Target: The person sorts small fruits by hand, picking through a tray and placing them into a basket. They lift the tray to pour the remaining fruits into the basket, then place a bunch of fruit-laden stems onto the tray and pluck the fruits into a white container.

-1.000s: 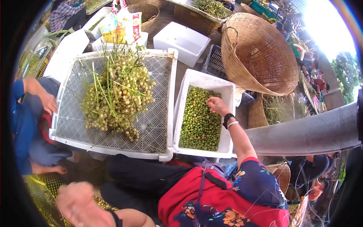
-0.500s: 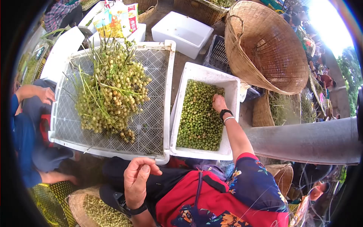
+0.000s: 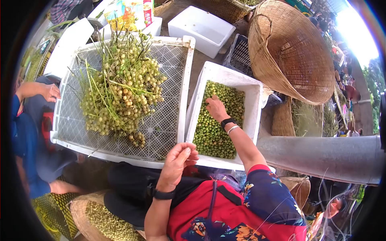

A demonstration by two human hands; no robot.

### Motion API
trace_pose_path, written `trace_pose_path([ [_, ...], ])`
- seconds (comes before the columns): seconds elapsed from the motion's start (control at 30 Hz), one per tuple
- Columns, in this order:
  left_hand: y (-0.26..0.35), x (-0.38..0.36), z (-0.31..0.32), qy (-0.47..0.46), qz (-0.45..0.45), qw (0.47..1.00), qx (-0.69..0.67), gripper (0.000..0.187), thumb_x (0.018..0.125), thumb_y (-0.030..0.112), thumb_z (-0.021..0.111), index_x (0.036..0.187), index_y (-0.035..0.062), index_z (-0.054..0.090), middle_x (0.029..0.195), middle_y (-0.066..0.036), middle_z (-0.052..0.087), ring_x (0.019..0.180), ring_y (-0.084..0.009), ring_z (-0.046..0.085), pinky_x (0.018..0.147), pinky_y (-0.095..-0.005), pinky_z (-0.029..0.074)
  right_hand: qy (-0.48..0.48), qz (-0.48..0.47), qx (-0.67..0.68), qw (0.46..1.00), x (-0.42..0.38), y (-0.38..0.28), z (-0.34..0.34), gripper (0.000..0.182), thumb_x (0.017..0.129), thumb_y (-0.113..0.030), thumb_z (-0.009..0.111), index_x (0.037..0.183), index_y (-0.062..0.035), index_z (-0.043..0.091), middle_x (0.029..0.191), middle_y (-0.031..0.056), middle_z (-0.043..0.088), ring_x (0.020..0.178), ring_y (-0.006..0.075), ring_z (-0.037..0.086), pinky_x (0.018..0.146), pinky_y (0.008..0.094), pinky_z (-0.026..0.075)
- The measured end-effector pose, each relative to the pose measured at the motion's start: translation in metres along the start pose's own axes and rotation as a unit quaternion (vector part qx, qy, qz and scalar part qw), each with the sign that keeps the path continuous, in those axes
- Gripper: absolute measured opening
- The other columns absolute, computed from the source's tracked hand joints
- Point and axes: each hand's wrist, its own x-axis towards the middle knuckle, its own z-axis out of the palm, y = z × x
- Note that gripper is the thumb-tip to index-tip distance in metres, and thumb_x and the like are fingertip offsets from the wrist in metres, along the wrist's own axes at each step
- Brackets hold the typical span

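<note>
My right hand [image 3: 217, 108] reaches into a white foam box [image 3: 254, 116], its fingertips touching the loose round green fruits [image 3: 217, 138] inside. Its fingers look slightly apart, and I see nothing held in them. Over the near right corner of the white mesh tray [image 3: 167, 120], my left hand [image 3: 176, 162] is curled, thumb pressed toward the fingers; whatever may lie inside it is hidden. A heap of yellowish-green round fruits on stems [image 3: 124, 88] covers the tray's middle.
Another person's hand [image 3: 50, 92] rests by the tray's left edge. Behind stand a white foam box [image 3: 201, 26], a dark crate [image 3: 240, 54] and a large wicker basket [image 3: 291, 52]. A grey pole [image 3: 321, 156] crosses at right. A fruit-filled basket [image 3: 106, 221] sits at lower left.
My right hand has moved left across the fruits in the box. My left hand has moved right and up, to the tray's near right corner. The view has shifted slightly.
</note>
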Motion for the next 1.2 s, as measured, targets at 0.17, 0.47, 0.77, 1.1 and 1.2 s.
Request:
trace_pose_path([
  [0.17,-0.03,0.038,0.003,-0.046,-0.064,0.996,-0.028,0.017,0.101,0.017,0.051,0.111,0.0071,0.06,0.094,-0.004,0.066,0.084,-0.015,0.066,0.076,-0.0295,0.055,-0.011,-0.027,-0.047,0.998,0.004,0.023,0.006,0.006,0.082,0.001,0.058,0.087,0.0012,0.055,0.1,0.0229,0.055,0.09,0.0423,0.06,0.077,0.0494,0.05],
  [0.47,-0.041,0.018,-0.001,-0.035,-0.067,0.997,0.02,0.018,0.102,0.018,0.05,0.113,0.0072,0.06,0.094,-0.003,0.066,0.083,-0.0123,0.065,0.076,-0.0281,0.054,-0.091,-0.026,0.265,0.96,0.006,-0.054,-0.086,0.012,0.087,-0.01,0.067,0.093,-0.0011,0.061,0.077,-0.001,0.06,0.073,0.0055,0.057,0.063,0.0233,0.047],
  [0.77,-0.047,0.014,-0.006,-0.031,-0.063,0.997,0.037,0.018,0.102,0.019,0.051,0.113,0.0081,0.06,0.094,-0.002,0.067,0.083,-0.0121,0.065,0.076,-0.0275,0.054,-0.068,-0.105,0.007,0.992,-0.014,-0.005,-0.103,0.011,0.082,-0.014,0.064,0.082,-0.0031,0.063,0.078,0.016,0.064,0.072,0.033,0.062,0.068,0.0407,0.05],
  [1.1,-0.05,0.013,-0.009,-0.043,-0.045,0.997,0.036,0.018,0.102,0.02,0.051,0.112,0.0083,0.06,0.094,-0.002,0.067,0.083,-0.0107,0.065,0.076,-0.0269,0.053,-0.122,0.007,-0.055,0.991,-0.049,0.064,-0.049,0.02,0.071,-0.011,0.072,0.079,-0.0001,0.058,0.078,0.0214,0.062,0.082,0.0419,0.062,0.072,0.0507,0.049],
  [1.2,-0.051,0.011,-0.01,-0.038,-0.045,0.998,0.037,0.018,0.101,0.02,0.051,0.112,0.0084,0.06,0.094,-0.001,0.067,0.083,-0.0106,0.065,0.076,-0.0269,0.053,-0.095,-0.003,-0.066,0.993,-0.048,0.068,-0.035,0.02,0.066,-0.005,0.07,0.079,-0.0003,0.057,0.076,0.0196,0.061,0.078,0.0397,0.06,0.068,0.0471,0.047],
])
